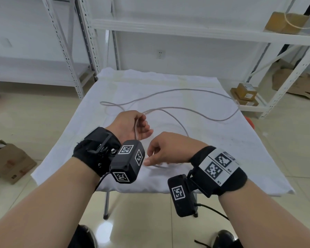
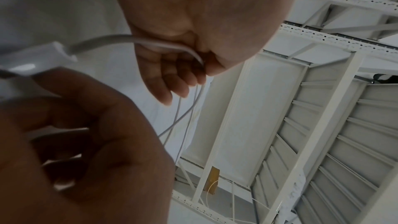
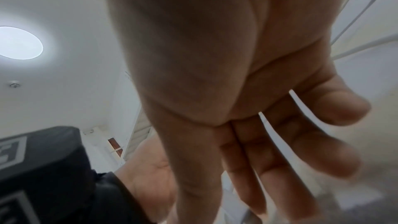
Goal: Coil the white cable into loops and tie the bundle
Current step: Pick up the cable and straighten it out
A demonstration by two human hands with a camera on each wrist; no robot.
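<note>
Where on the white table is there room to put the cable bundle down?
The near right corner of the cloth-covered table, beside the right hand, is bare. So is the far strip behind the white cable. The middle is crowded with cable curves, and the left hand holds loops there.

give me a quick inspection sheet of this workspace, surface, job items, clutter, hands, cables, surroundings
surface: small table under a white cloth, wrinkled.
job's things: white cable, mostly loose in wide curves on the cloth; the first loops sit in the left hand; no tie seen.
clutter: nothing seen on the cloth besides the cable.
grippers: left hand grips the cable loops, palm up; right hand pinches a cable strand near the front edge.
cables: thin black leads hang from the wrist cameras.
surroundings: white metal shelving behind; cardboard boxes on the tiled floor and shelves.
</note>
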